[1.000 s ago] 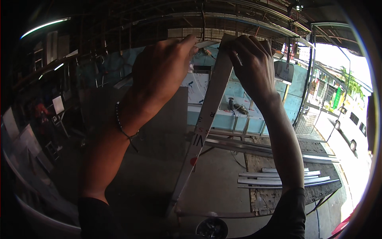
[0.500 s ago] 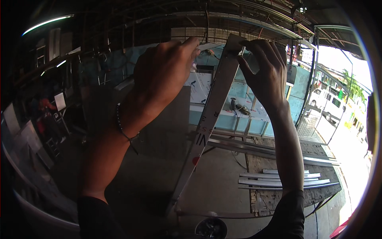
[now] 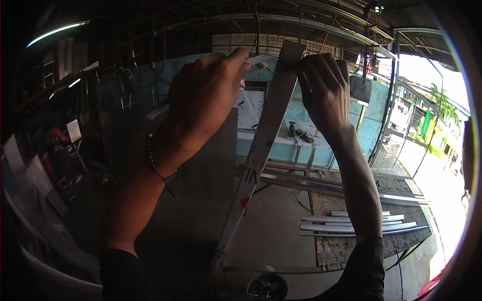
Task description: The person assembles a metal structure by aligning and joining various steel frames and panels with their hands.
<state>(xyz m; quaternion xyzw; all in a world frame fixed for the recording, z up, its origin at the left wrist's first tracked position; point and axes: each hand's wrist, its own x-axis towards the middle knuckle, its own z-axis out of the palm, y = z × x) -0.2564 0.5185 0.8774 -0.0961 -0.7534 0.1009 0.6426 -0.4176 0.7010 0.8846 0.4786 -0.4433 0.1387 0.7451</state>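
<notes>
A long, flat metal bar (image 3: 268,113), with a printed film on its face, rises steeply in front of me from the lower middle. My right hand (image 3: 326,90) is at its upper right edge, fingers bent over and touching it; the fingertips are partly in shadow. To the left of the bar's upper end, my left hand (image 3: 211,95) is raised and closed, thumb and forefinger pinched together. A pale, thin strip (image 3: 260,59) shows beside those fingertips, but whether they hold it is unclear. A dark beaded bracelet (image 3: 152,158) circles my left wrist.
Behind the bar, a pale bench (image 3: 319,138) carries a power tool (image 3: 304,135). On the right, a worn wooden table (image 3: 331,256) bears several metal strips (image 3: 361,228). A dark round container (image 3: 267,287) is low in front. Another person (image 3: 59,140) is far left.
My right hand has shifted slightly left and down, and its thumb and fingers have closed in on the bar's edge. The bar's top has moved slightly left in view. My left hand has barely moved.
</notes>
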